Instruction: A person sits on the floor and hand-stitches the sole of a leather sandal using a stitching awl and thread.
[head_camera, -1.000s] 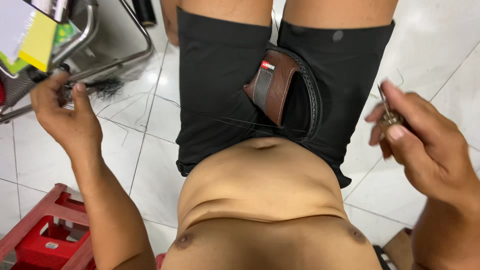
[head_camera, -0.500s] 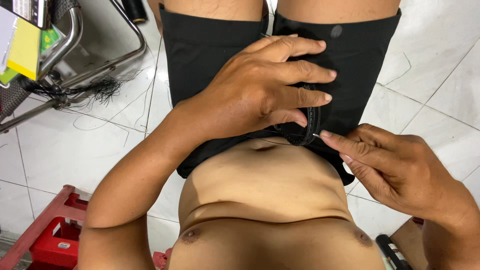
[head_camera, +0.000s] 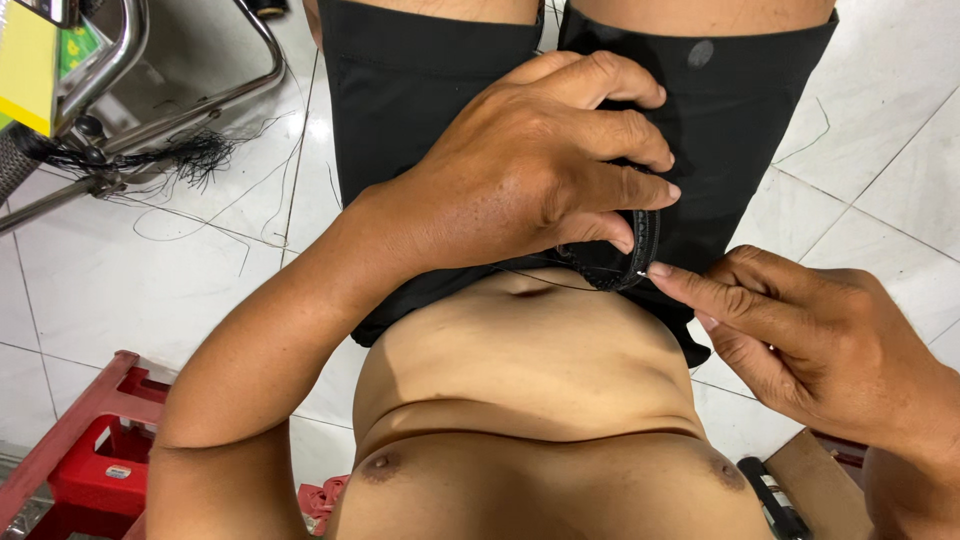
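Head view, looking down your torso. Your left hand (head_camera: 540, 175) lies curled over the front of the black shorts (head_camera: 420, 90), fingers closed on the edge of their pocket opening (head_camera: 640, 250) and whatever sits under the palm, which is hidden. Just beside that opening, your right hand (head_camera: 800, 340) pinches a thin thread or needle (head_camera: 640, 272) between thumb and forefinger, its tip touching the pocket edge. Judged from this, the handling at the pocket is under way, not finished. Well left of the shorts stands a red plastic crate (head_camera: 70, 450); its contents cannot be made out.
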